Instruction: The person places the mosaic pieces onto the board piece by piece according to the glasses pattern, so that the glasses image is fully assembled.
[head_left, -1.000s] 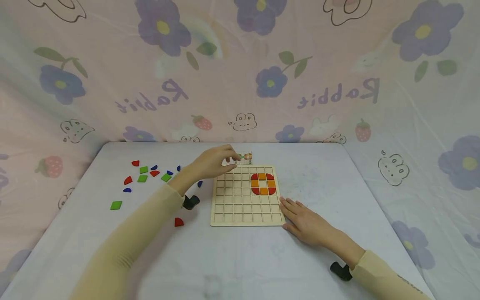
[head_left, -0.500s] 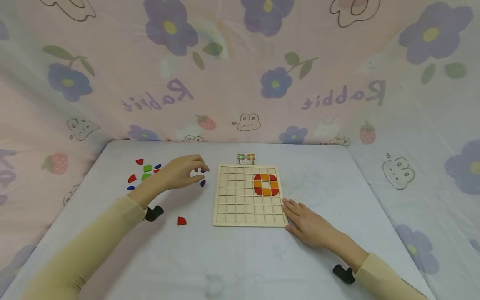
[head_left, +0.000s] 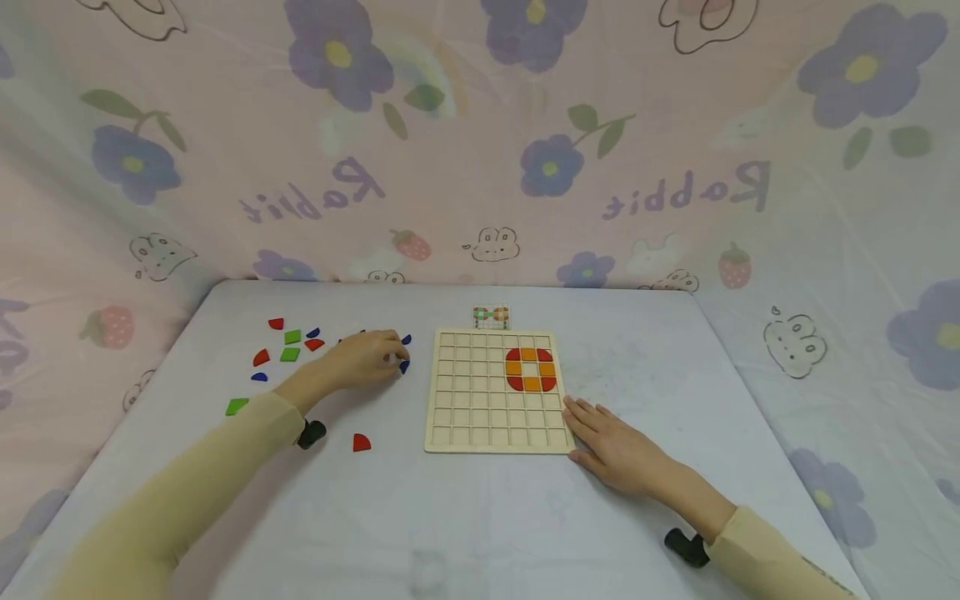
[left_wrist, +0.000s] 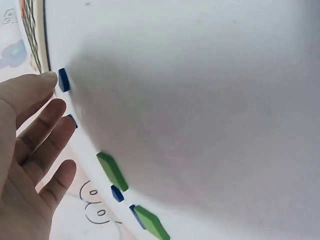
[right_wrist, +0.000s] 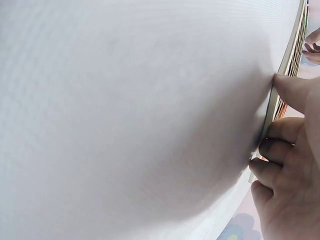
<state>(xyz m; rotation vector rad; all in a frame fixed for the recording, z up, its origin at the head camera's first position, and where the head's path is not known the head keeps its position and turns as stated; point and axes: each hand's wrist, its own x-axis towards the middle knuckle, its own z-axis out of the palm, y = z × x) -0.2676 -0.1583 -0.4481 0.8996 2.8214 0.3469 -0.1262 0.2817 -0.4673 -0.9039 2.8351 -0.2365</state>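
Observation:
My left hand [head_left: 367, 358] is low over the table, left of the wooden grid board [head_left: 461, 417]. Its fingers are loosely bent around a gap. In the left wrist view, a blue half-round piece [left_wrist: 63, 80] lies right by the thumb tip, and nothing shows gripped. Another blue piece [head_left: 407, 339] sits just beyond the fingers. On the board's right side, red quarter-round pieces [head_left: 514, 382] and orange squares [head_left: 532, 384] form a ring. Against the board's right edge, my right hand [head_left: 615, 446] rests with its fingers extended; the right wrist view shows fingertips touching that edge.
A small pattern card [head_left: 492, 317] stands behind the board. To the left lie green pieces [head_left: 289, 355], red quarter-rounds [head_left: 261, 357] and blue half-rounds [head_left: 259, 377]. One red piece [head_left: 362, 442] lies nearer the front. A printed curtain [head_left: 450, 167] hangs behind the table.
My left hand has moved left from above the board's back left corner, then lowered toward the blue pieces. The right hand stays at the board's edge. The head view has shifted slightly.

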